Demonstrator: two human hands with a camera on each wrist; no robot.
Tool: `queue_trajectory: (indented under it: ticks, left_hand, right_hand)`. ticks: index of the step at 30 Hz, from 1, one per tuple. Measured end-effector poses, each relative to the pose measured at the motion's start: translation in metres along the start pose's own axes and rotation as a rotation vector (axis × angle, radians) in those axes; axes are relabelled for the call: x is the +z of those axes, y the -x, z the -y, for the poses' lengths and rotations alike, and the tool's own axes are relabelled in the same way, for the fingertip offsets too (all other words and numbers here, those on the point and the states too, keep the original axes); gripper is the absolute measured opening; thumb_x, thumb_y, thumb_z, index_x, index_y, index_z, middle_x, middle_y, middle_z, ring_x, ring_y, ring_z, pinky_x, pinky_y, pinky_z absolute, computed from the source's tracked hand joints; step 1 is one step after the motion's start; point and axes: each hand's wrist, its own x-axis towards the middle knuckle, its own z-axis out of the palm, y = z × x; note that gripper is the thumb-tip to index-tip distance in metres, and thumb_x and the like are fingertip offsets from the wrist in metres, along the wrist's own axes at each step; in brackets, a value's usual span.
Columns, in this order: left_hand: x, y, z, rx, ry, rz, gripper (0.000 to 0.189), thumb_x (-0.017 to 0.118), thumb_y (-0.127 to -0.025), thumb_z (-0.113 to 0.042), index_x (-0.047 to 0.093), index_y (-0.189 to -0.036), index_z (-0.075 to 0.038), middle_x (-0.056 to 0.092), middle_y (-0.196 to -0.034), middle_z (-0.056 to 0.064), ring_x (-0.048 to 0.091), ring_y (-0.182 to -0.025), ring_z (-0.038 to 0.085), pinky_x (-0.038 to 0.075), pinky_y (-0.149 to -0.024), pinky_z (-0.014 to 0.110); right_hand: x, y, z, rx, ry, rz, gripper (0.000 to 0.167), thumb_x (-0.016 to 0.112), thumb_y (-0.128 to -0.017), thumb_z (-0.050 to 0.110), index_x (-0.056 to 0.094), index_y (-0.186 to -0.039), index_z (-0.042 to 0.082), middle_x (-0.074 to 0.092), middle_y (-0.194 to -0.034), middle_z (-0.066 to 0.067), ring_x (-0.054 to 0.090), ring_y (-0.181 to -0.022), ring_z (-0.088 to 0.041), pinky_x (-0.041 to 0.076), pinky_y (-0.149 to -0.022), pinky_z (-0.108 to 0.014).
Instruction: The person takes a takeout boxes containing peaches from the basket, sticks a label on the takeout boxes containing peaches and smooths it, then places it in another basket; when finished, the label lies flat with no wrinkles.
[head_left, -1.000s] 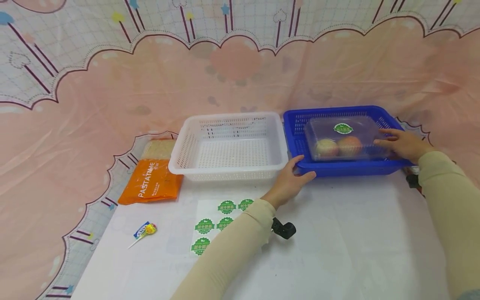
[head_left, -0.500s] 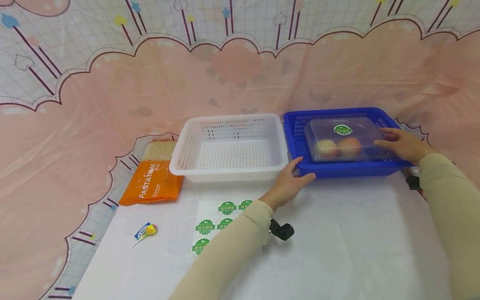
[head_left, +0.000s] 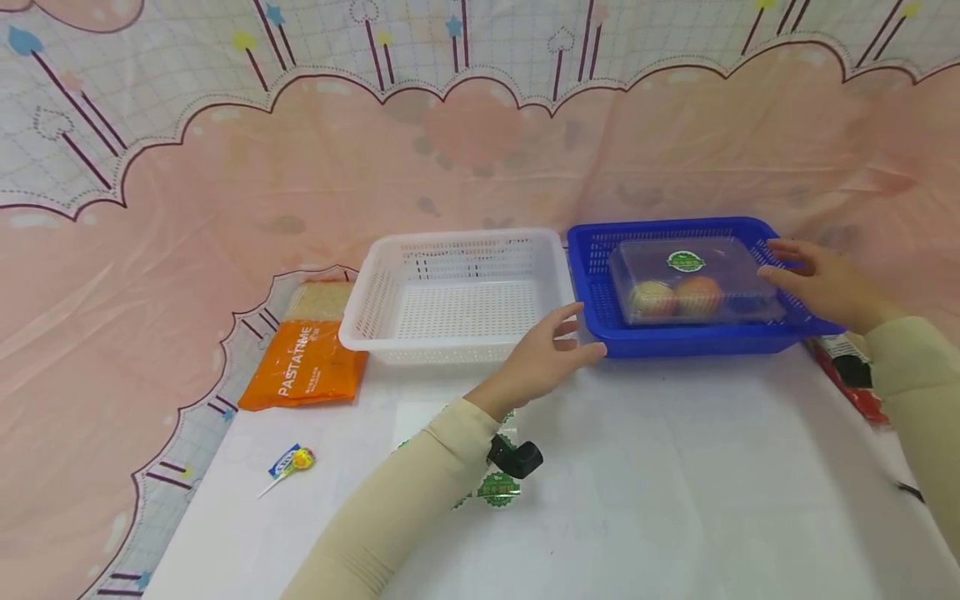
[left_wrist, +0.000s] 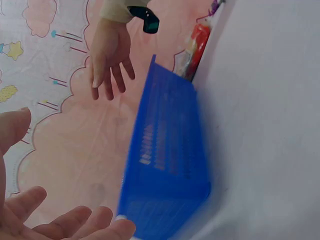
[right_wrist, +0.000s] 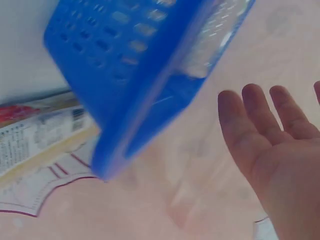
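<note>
A blue basket (head_left: 697, 342) stands at the back right. Inside it lies a clear plastic box (head_left: 731, 287) with a green round sticker (head_left: 686, 262) on its lid and two round reddish-yellow fruits (head_left: 699, 295) showing through. My left hand (head_left: 536, 362) is off the basket's near left corner, fingers spread and holding nothing. Above the basket's right end hovers my right hand (head_left: 836, 287), its fingers extended. In the right wrist view a gap shows between the right hand (right_wrist: 280, 145) and the blue rim (right_wrist: 135, 110).
A white basket (head_left: 457, 343) stands left of the blue one. Farther left are an orange pasta bag (head_left: 311, 367) and a lollipop (head_left: 300, 458). Under my left forearm lies a sheet of green stickers (head_left: 498, 488). A red package (head_left: 862, 400) lies by my right sleeve.
Both hands have come away from the blue basket: the left moved left and toward me, the right moved outward to the right. The basket and the box in it stay put.
</note>
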Motion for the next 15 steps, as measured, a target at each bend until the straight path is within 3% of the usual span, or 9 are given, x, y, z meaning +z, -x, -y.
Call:
queue_trajectory:
  ticks: [8, 15]
  left_hand:
    - [-0.044, 0.016, -0.009, 0.062, -0.187, -0.048, 0.08, 0.072, -0.09, -0.046, 0.033, -0.157, -0.026, 0.039, -0.156, 0.006, 0.043, -0.138, 0.026, 0.044, -0.105, 0.046]
    - [-0.073, 0.027, -0.01, 0.052, -0.326, -0.109, 0.08, 0.07, -0.09, -0.052, 0.033, -0.157, -0.028, 0.036, -0.158, 0.002, 0.034, -0.143, 0.025, 0.037, -0.11, 0.05]
  right_hand:
    - [0.004, 0.018, 0.027, 0.016, 0.029, 0.04, 0.083, 0.045, -0.102, 0.055, 0.012, -0.161, 0.006, 0.024, -0.153, -0.039, 0.032, -0.13, -0.061, 0.03, -0.097, -0.077]
    - [0.014, 0.028, 0.045, -0.041, 0.038, 0.006, 0.079, 0.052, -0.102, 0.05, 0.017, -0.161, 0.011, 0.03, -0.148, -0.04, 0.034, -0.13, -0.06, 0.032, -0.096, -0.076]
